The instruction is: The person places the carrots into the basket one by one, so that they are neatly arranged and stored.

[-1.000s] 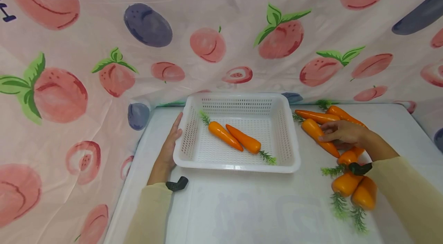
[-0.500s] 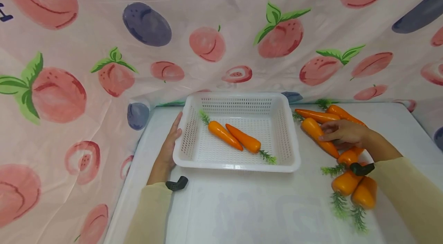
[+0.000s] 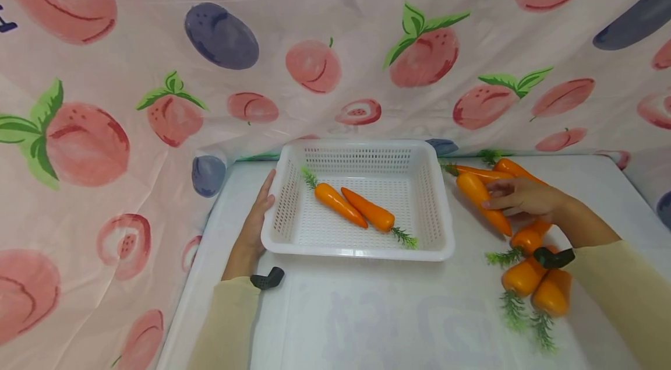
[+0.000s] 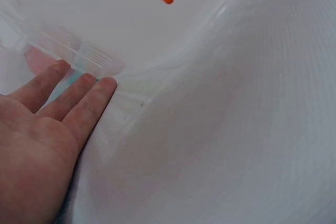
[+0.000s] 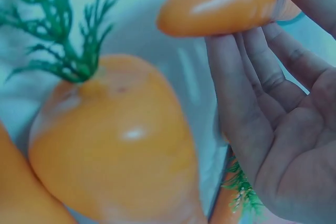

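A white plastic basket stands at the table's back centre with two orange carrots inside, the left one and the right one, both with green tops. My left hand lies against the basket's left wall; straight fingers touch its side in the left wrist view. To the right of the basket, my right hand pinches a carrot between thumb and fingers. In the right wrist view the tapered end of this carrot shows between them.
Two more carrots lie behind the right hand, one nearer and one farther. Several carrots, among them a front one, lie beneath and in front of the right wrist. A fruit-print cloth hangs behind the white table.
The right hand has raised the pinched carrot slightly and shifted its top end towards the back, over the carrot behind. The left hand and basket stay put.
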`<state>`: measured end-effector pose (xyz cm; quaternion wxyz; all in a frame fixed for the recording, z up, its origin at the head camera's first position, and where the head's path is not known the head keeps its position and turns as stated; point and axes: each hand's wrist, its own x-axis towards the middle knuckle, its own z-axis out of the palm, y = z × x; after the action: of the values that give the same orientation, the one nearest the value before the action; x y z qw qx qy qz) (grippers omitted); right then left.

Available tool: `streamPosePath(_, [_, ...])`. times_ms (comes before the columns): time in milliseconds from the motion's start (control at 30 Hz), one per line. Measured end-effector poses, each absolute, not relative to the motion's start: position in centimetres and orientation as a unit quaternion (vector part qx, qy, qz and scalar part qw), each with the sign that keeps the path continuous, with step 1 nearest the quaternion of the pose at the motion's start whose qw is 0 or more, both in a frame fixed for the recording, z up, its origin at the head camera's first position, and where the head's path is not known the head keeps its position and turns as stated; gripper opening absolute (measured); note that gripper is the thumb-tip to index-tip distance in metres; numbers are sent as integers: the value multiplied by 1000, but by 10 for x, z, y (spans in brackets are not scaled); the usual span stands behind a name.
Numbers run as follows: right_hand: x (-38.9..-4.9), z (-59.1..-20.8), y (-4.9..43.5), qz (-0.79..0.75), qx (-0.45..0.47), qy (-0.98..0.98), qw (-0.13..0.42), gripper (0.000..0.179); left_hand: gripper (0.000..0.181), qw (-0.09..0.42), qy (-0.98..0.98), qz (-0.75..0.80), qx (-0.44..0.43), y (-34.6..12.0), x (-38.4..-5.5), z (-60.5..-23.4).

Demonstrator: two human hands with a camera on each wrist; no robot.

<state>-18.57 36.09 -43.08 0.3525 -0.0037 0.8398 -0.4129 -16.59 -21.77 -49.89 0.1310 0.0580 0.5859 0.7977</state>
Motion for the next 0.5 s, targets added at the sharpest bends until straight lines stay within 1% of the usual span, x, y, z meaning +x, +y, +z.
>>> streamPosePath(167, [-184,-422,356,-431,19,829,357,89,65,131,589,796,54,-218,-166,-499])
streamPosePath(500, [-182,-404,345,-441,14,830,342,85,64,128,597,790,55,-217,-164,-495])
